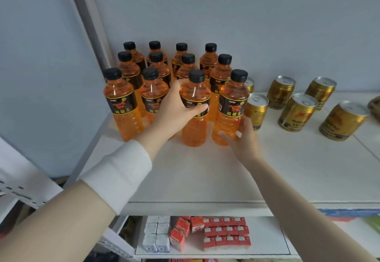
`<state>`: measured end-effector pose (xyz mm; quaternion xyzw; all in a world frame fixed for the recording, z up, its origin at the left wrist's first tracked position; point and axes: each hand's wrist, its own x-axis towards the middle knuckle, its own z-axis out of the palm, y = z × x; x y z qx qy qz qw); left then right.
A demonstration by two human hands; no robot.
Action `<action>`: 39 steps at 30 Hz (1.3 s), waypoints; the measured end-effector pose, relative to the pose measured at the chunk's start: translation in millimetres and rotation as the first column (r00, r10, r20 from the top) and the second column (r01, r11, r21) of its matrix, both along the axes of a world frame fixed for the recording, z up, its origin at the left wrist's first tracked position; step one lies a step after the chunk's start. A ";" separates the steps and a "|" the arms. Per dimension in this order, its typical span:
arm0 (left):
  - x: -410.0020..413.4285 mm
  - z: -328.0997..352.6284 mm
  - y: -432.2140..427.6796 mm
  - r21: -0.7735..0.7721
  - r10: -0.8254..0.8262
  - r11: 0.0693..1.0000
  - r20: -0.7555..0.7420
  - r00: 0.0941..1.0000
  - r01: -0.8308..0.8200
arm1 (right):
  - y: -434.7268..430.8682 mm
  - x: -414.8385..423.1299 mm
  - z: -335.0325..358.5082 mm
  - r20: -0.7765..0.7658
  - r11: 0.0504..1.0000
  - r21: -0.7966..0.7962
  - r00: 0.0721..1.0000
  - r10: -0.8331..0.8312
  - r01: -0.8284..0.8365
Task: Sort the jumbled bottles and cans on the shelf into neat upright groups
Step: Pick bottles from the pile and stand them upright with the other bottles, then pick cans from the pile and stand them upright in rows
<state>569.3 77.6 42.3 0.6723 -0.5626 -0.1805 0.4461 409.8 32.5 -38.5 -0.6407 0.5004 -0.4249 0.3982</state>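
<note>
Left hand (174, 111) grips one front bottle (195, 109), right hand (242, 138) loosely cups its neighbour (231, 107); a nudge could topple the packed rows

Twelve orange drink bottles (162, 81) with black caps and black labels stand upright in tight rows at the shelf's (205, 175) back left corner. To their right, six gold cans (298, 109) stand upright too, loosely scattered and apart from one another.
</note>
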 end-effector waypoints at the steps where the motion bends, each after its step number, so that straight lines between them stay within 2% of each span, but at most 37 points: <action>1: -0.1 -0.5 0.2 -0.003 -0.004 1.000 -0.008 1.000 0.004 | 0.0 0.2 -0.4 -0.010 1.000 0.000 1.000 -0.002 0.002; 6: -3.8 4.1 4.5 -0.026 -0.026 0.999 0.006 1.000 0.026 | 3.9 -6.1 3.5 -0.144 0.999 -0.028 0.989 0.012 -0.016; 9: -12.2 14.6 14.5 -0.074 0.023 0.997 0.200 0.980 -0.008 | 13.9 -27.2 17.9 -0.347 0.995 -0.092 0.938 0.013 -0.048; 11: -19.9 26.0 21.6 -0.130 0.074 0.991 0.426 0.902 -0.020 | 21.2 -52.7 37.2 -0.455 0.979 -0.194 0.890 -0.035 -0.061; 13: -31.5 41.4 23.5 -0.174 0.120 0.985 0.616 0.779 -0.013 | 24.3 -84.4 62.1 -0.536 0.956 -0.285 0.838 -0.098 -0.070; 16: -65.7 64.5 14.0 -0.174 0.120 0.984 0.776 0.620 0.027 | 16.8 -139.4 99.5 -0.634 0.937 -0.344 0.753 -0.177 -0.069; 18: -101.2 73.4 2.3 -0.153 0.090 0.986 0.838 0.538 0.073 | 7.3 -182.1 115.7 -0.750 0.914 -0.389 0.615 -0.243 -0.114; 20: -141.1 76.0 -10.8 -0.102 0.046 0.990 0.885 0.464 0.096 | -3.7 -232.1 123.9 -0.861 0.893 -0.410 0.401 -0.312 -0.184; 22: -186.2 73.2 -24.1 -0.028 -0.005 0.996 0.924 0.383 0.081 | -12.6 -287.7 128.8 -0.914 0.906 -0.383 0.218 -0.343 -0.181; 24: -236.4 69.7 -36.6 0.049 -0.063 0.997 0.946 0.317 0.051 | -16.5 -341.0 133.0 -0.929 0.923 -0.366 0.107 -0.355 -0.119; 26: -289.0 66.8 -49.7 0.098 -0.103 0.995 0.943 0.317 0.032 | -17.4 -388.8 136.8 -0.925 0.923 -0.379 0.041 -0.378 -0.060; 28: -338.9 63.2 -60.7 0.133 -0.138 0.990 0.932 0.337 0.038 | -14.0 -428.6 140.0 -0.920 0.920 -0.392 0.017 -0.391 -0.024; 32: -417.2 53.4 -85.0 0.165 -0.180 0.983 0.954 0.240 0.080 | -19.1 -495.4 132.8 -0.924 0.923 -0.381 0.011 -0.382 0.045; 39: -492.9 31.3 -151.0 0.215 -0.245 0.964 0.946 0.212 0.155 | -75.5 -574.9 109.6 -0.942 0.936 -0.335 -0.017 -0.335 0.110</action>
